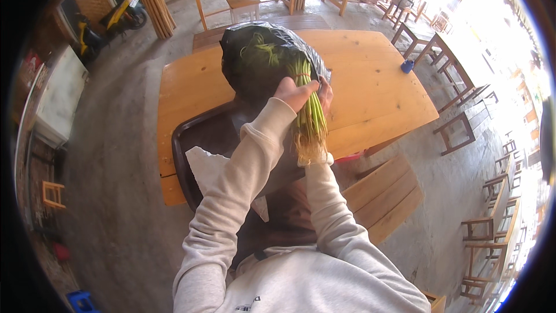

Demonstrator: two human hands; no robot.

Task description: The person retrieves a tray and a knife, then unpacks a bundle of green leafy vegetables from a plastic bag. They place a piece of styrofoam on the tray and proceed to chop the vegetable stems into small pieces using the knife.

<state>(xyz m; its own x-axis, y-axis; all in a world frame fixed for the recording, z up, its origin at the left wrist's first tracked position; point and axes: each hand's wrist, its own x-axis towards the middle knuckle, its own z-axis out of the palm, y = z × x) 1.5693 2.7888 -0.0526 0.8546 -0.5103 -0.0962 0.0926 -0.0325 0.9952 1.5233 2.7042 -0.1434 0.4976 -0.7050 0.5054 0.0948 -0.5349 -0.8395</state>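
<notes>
A bunch of green-stemmed vegetables (313, 115) with pale stringy roots points toward me, bound by a reddish band. Its upper end goes into a black plastic bag (247, 69), which bulges over the wooden table (369, 65). My left hand (296, 92) grips the stems from the left, just below the band, thumb across the top. On the other side, my right hand (325, 95) closes around the stems, its palm hidden behind them. More thin green sprigs (265, 50) show in the bag's mouth.
Beneath my left forearm lies a dark tray (184, 143) with a white, foam-like broken piece (204, 165). A wooden bench (386, 195) stands at right, and a small blue object (407, 66) sits by the table's right edge. People sit at a far table; motorbikes (126, 15) are at back left.
</notes>
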